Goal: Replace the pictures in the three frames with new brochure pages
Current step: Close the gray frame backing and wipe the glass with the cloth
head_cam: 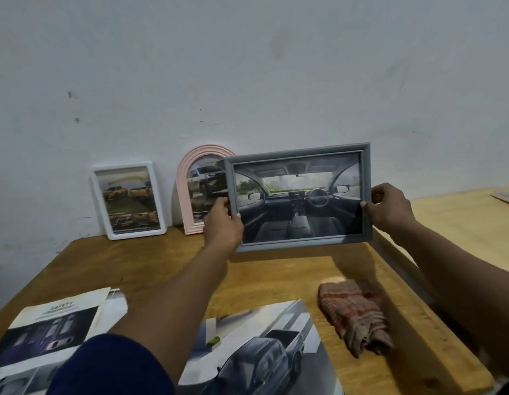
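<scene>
— While the surface carries the loose brochure pages, how will those pages handle?
— They look like thin, glossy, limp sheets that are likely to crease. Lift them by an edge and support them flat.
— Where is the grey frame?
— It is off the surface, held upright in landscape in front of the wall, with the picture side facing the camera. It overlaps the pink arched frame, which leans on the wall beside the white frame. A checked cloth lies near the right edge.
— How is it held?
— The left hand grips the left short side and the right hand grips the right. On each hand the thumb presses the front moulding and the fingers curl round behind, clamped on the frame.
— What are the handling characteristics?
— The frame is judged rigid and light. The moulding looks smooth, so it is probably slippery. The pane, if glass, is fragile and marks easily. Take hold of the side mouldings only. Any back clips or stand are not visible.
</scene>
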Motion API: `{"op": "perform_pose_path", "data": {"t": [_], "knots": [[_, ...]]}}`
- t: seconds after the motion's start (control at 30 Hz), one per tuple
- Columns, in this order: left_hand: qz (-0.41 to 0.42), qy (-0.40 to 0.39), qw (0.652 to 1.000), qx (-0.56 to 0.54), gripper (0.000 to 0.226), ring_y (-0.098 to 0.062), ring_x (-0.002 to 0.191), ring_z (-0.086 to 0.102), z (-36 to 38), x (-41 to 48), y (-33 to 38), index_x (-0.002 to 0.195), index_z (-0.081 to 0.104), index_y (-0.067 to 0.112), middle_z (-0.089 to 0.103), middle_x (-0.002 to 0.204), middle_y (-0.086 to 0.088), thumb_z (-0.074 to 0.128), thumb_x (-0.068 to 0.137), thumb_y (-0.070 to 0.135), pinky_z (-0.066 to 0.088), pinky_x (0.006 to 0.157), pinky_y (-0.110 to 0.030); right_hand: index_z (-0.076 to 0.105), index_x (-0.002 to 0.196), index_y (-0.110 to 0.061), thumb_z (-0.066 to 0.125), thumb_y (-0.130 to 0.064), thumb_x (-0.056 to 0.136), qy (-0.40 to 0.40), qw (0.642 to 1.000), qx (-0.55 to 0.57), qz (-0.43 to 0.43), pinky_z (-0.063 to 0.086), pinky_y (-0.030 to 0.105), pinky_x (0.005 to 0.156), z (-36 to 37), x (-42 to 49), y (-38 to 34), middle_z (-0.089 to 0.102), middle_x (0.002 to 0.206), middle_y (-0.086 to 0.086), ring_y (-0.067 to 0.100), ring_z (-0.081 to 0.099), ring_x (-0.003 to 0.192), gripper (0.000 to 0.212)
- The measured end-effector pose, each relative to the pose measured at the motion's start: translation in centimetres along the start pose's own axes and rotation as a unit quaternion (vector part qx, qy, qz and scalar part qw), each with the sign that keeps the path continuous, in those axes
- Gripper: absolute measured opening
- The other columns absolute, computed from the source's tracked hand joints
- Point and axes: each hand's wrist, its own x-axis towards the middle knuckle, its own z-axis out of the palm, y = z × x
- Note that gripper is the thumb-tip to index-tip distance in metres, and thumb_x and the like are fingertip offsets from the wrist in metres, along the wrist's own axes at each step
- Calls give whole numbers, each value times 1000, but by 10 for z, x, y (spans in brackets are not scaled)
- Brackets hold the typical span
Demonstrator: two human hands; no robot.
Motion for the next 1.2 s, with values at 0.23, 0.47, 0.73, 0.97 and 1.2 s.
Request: {"op": "perform_pose_path", "data": {"t": [0.23,0.47,0.73,0.97,1.2], "knots": [[14,-41,998,49,63,-34,138,45,77,35,13,158,29,14,42,156,-11,57,102,20,43,111,-43,53,128,-5,59,-16,99,18,1000,-17,3,54,45,84,15,61,31,62,117,16,29,56,97,31],[12,-49,998,41,81,-35,130,52,123,73,20,162,2,31,43,154,-13,56,103,22,42,85,-32,51,129,-4,59,-13,98,-7,1000,-20,7,50,35,76,38,115,46,59,116,14,27,53,96,34],[12,-59,998,25,98,-31,137,44,150,90,4,157,-14,40,22,165,-1,62,98,22,50,101,-44,52,127,-7,61,-13,96,-41,999,-18,-6,51,35,78,66,143,54,56,107,8,27,56,95,33],[79,-67,990,97,97,-22,156,-5,155,75,-5,155,-27,31,-36,161,14,54,102,31,13,107,-30,48,119,-11,63,-21,93,-76,997,-32,-8,58,45,84,74,147,50,59,107,13,31,61,96,31],[127,-77,974,170,96,-16,152,-23,140,68,-10,155,-27,30,-39,160,12,53,102,37,4,122,-39,40,137,-7,63,-16,95,-72,997,-41,-8,52,42,86,66,133,42,54,131,22,37,59,109,48]]}}
